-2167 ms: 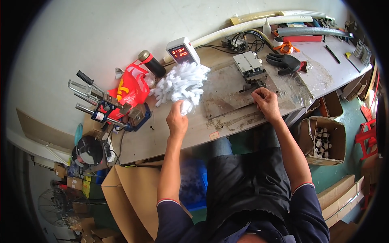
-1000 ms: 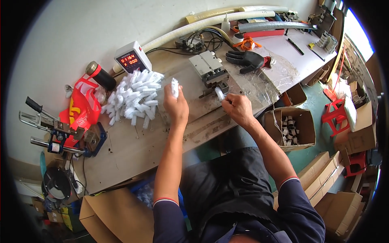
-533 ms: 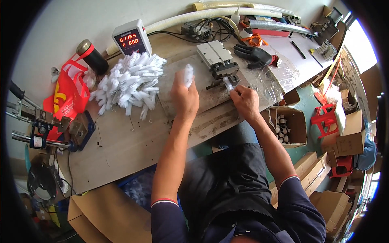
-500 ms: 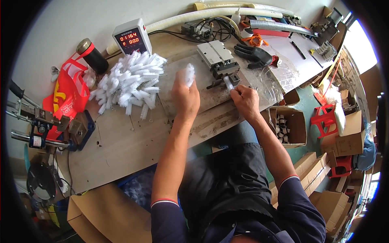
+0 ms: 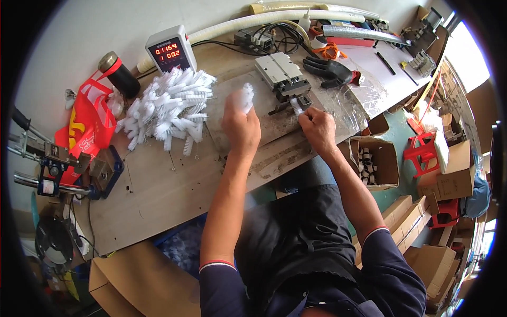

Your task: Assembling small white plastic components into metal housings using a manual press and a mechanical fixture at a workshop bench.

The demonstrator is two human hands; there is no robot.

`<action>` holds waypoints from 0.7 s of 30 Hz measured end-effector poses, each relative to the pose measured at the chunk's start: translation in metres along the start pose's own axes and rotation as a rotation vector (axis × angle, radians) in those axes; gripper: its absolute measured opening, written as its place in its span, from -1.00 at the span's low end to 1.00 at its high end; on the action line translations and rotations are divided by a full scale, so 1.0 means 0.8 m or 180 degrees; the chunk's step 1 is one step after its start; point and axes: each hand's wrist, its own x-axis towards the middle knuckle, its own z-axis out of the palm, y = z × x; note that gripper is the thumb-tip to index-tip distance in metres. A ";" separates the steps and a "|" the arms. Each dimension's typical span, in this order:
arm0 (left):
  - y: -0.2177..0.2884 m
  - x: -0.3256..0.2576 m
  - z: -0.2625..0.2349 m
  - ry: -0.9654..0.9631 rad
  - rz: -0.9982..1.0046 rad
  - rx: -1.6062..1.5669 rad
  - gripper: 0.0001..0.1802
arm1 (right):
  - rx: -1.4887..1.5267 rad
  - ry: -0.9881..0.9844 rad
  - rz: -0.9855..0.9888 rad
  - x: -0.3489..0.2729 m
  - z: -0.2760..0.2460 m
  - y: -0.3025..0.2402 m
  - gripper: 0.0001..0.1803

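The wooden workbench [image 5: 158,195] runs from near left to far right under my arms. On its far left lies the heap of white bristle brushes [image 5: 166,113], stems pointing all ways, with the counter box with the red display [image 5: 170,50] just beyond it and a red bag [image 5: 87,124] further left. The small metal press fixture [image 5: 282,74] stands to the right of centre, a black glove [image 5: 330,71] just beyond it.

My left hand [image 5: 240,127] is closed, fingers clamped round the stem of one white brush [image 5: 246,96]; its bristled end stands clear above my knuckles, long axis pointing away from me and slightly right. My right hand [image 5: 317,127] is pinched shut on a second, smaller brush [image 5: 296,107] (mostly hidden by my fingers), its long axis slanting toward the fixture, bristle end at the fixture's near edge.

Judgement: to seat the right-hand piece well, I should keep the stem in line with the fixture's opening, hold close to the tip, and keep the left brush raised clear of the bench.
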 end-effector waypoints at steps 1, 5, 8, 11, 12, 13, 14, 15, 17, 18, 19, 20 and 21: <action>0.003 0.001 0.001 -0.0043 0.0014 -0.0017 -0.80 | -0.0014 0.0093 -0.0079 0.001 0.001 0.001 -0.72; 0.002 0.001 0.000 -0.0129 -0.0092 0.0095 -0.85 | 0.0056 0.0327 -0.0217 -0.002 0.007 -0.001 -0.67; 0.005 -0.001 0.002 -0.0232 -0.0190 0.0062 -0.87 | 0.0161 0.0381 -0.0223 -0.003 0.004 -0.001 -0.66; 0.011 -0.003 0.003 -0.0612 -0.0155 0.0216 -0.85 | 0.0269 0.0385 -0.0228 -0.005 0.003 0.001 -0.65; 0.012 -0.003 0.004 -0.0821 -0.0072 0.0259 -0.83 | 0.0322 0.0389 -0.0244 -0.006 0.003 0.003 -0.65; 0.013 -0.004 0.005 -0.1027 0.0010 0.0304 -0.82 | 0.0334 0.0415 -0.0226 -0.006 0.003 0.004 -0.65; 0.014 -0.004 0.006 -0.1047 0.0036 0.0303 -0.82 | 0.0322 0.0382 -0.0202 -0.007 0.003 0.005 -0.65; 0.015 -0.005 0.006 -0.1199 0.0098 0.0350 -0.81 | 0.0314 0.0347 -0.0180 -0.007 0.003 0.005 -0.65; 0.015 -0.007 0.010 -0.1349 0.0254 0.0379 -0.80 | 0.0358 0.0370 -0.0177 -0.008 0.004 0.005 -0.64; 0.016 -0.007 0.011 -0.1362 0.0278 0.0384 -0.80 | 0.0388 0.0373 -0.0188 -0.007 0.003 0.005 -0.64; 0.016 -0.007 0.012 -0.1432 0.0383 0.0414 -0.80 | 0.0404 0.0392 -0.0178 -0.007 0.003 0.006 -0.64; 0.017 -0.007 0.014 -0.1501 0.0488 0.0445 -0.80 | 0.0392 0.0419 -0.0213 -0.006 0.002 0.008 -0.66; 0.016 -0.007 0.015 -0.1509 0.0506 0.0459 -0.80 | 0.0385 0.0438 -0.0252 -0.006 0.003 0.008 -0.68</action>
